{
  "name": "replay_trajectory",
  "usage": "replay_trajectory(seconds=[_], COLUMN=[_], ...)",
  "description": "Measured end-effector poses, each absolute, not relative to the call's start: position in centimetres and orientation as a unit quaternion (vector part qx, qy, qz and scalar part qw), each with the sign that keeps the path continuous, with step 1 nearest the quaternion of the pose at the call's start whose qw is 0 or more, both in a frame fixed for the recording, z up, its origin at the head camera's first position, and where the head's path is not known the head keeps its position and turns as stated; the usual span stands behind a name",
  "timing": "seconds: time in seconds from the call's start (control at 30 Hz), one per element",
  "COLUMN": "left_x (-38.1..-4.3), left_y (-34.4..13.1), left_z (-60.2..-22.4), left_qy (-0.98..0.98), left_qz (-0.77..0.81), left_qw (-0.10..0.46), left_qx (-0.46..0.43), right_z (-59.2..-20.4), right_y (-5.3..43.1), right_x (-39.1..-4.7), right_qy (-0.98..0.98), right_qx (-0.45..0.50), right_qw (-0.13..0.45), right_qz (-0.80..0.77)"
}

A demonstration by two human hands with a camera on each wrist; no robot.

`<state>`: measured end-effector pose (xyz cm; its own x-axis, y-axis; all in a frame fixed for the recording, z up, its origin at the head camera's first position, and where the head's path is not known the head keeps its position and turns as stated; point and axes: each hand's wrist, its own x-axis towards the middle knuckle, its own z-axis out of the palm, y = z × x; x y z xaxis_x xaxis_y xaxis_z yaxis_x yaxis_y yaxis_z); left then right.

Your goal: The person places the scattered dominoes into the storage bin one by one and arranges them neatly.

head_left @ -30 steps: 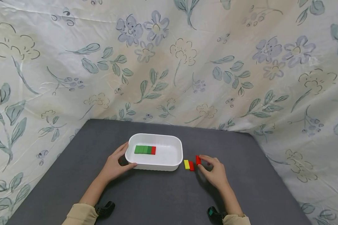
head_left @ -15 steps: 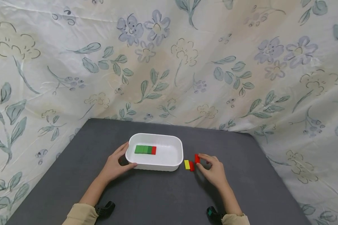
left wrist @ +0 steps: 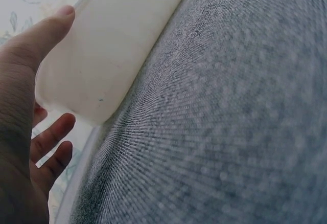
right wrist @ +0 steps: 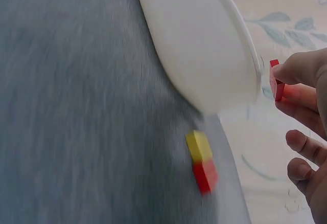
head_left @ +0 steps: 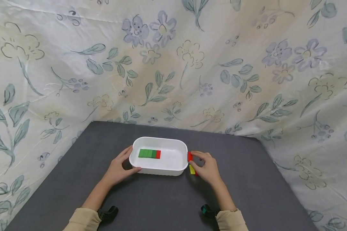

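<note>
My left hand (head_left: 118, 169) holds the left end of a white plastic tray (head_left: 162, 172), thumb at the front rim and fingers at the back. In the left wrist view the thumb (left wrist: 53, 29) lies along the tray's rim, while some fingers stand off its wall. Inside the tray, several green tiles (head_left: 146, 153) and one red tile (head_left: 158, 154) lie in a row. Between thumb and fingers my right hand (head_left: 206, 166) pinches a red domino-like tile (right wrist: 276, 81), lifted beside the tray's right end. Beneath that hand, a yellow tile (right wrist: 199, 146) and another red tile (right wrist: 205, 176) lie side by side on the cloth.
A dark grey cloth-covered table (head_left: 162, 202) lies under everything. Behind and around it hangs a floral curtain (head_left: 167, 64). Each wrist wears a black camera band (head_left: 107, 214). The tray's raised rim (right wrist: 240, 24) stands between the right hand and the row of tiles.
My right hand has lifted the red tile and carried it left, from right of the loose tiles to the tray's right rim. The left hand and the tray have stayed in place.
</note>
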<state>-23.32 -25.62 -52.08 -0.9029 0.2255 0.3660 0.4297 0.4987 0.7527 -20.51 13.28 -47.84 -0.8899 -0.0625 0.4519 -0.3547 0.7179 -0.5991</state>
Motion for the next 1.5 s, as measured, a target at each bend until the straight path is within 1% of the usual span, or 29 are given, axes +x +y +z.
replay_trajectory(seconds=[0.5,0.67,0.87,1.07,1.33,1.5], left_x=[-23.3,-23.3,-23.2,-23.2,-23.2,-23.2], left_y=[-25.5,-25.5,-25.5,-25.4,-25.5,-25.5], left_z=[-52.0,-52.0,-52.0,-51.9,-52.0,-51.9], left_qy=[-0.856,-0.859,-0.861,-0.862,-0.862,-0.864], left_qz=[-0.465,-0.462,-0.456,-0.456,-0.454,-0.454], left_qw=[0.112,0.113,0.117,0.115,0.119,0.117], left_qx=[-0.194,-0.189,-0.193,-0.191,-0.19,-0.187], right_z=[-47.4,-47.3,-47.1,-46.6,-46.8,-46.8], right_y=[7.9,6.6,5.4,4.6,3.7,3.2], right_x=[-22.4,-22.7,-23.3,-24.3,-26.1,-26.9], right_qy=[-0.906,-0.908,-0.909,-0.925,-0.934,-0.945], right_qx=[0.148,0.162,0.18,0.171,0.169,0.149], right_qw=[0.174,0.153,0.145,0.115,0.101,0.082], right_qz=[0.357,0.356,0.347,0.32,0.299,0.28])
